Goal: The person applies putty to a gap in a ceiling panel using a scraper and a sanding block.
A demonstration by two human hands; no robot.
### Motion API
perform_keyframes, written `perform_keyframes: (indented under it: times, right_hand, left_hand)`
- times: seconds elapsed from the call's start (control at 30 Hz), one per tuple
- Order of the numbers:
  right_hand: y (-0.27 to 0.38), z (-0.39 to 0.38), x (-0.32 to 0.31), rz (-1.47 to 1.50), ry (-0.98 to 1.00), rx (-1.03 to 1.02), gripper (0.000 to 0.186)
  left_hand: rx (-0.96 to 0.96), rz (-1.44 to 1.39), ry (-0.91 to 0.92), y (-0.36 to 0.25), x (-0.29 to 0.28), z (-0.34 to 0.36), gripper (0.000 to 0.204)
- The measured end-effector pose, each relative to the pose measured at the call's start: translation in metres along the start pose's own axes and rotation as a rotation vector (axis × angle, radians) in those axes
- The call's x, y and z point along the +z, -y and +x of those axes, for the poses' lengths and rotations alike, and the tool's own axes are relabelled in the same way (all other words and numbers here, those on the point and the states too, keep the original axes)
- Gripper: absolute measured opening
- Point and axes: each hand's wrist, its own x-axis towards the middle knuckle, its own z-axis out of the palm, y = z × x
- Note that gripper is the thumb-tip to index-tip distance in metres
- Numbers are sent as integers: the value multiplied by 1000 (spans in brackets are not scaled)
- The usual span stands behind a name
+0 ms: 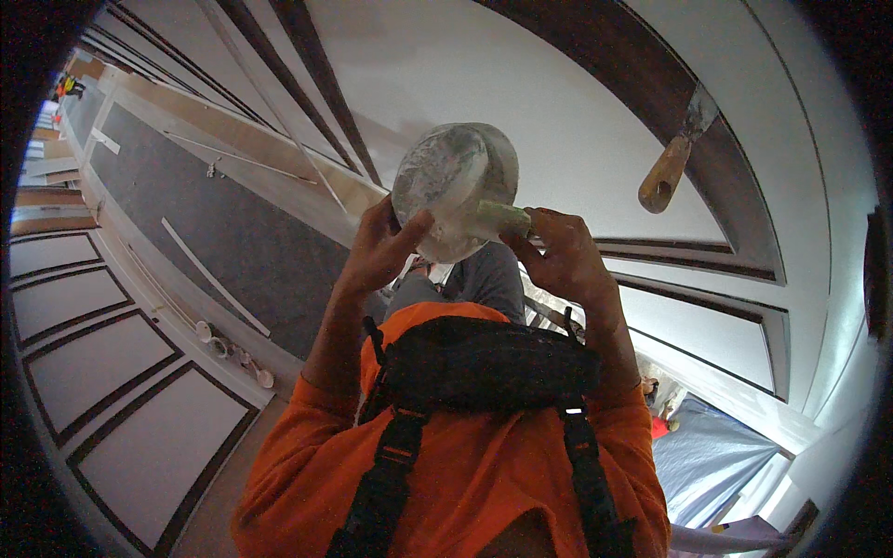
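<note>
In front of my body I hold a round mixing bowl, its greyish wall smeared with dried white residue. My left hand is closed on the bowl's near left side, with the thumb lying across it. Between the thumb and fingers of my right hand is a small pale-green flat piece, laid against the bowl's right side. Its exact kind is unclear. A putty knife with a wooden handle rests by the dark-brown strip at upper right, apart from both hands.
White panels with dark-brown borders line the left, and a large white panel rises ahead. Thin strips lie on the grey floor. Blue sheeting spreads at lower right. A distant person stands at far upper left.
</note>
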Motion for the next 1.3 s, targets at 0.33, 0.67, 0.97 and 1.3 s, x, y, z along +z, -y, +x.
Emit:
perform_keyframes:
  times: [0.33,0.67,0.97,1.3]
  right_hand:
    - [-24,-4,5,415,53,53,22]
    - [-24,4,-1,357,167,66,19]
    - [-31,20,7,335,316,196,24]
    - [-44,20,26,429,307,251,28]
  left_hand:
    - [-61,-135,-54,15,2,8,60]
    - [-138,-216,11,24,-2,20,72]
    - [-215,-207,31,34,-3,28,76]
    - [-284,-116,-9,28,5,28,77]
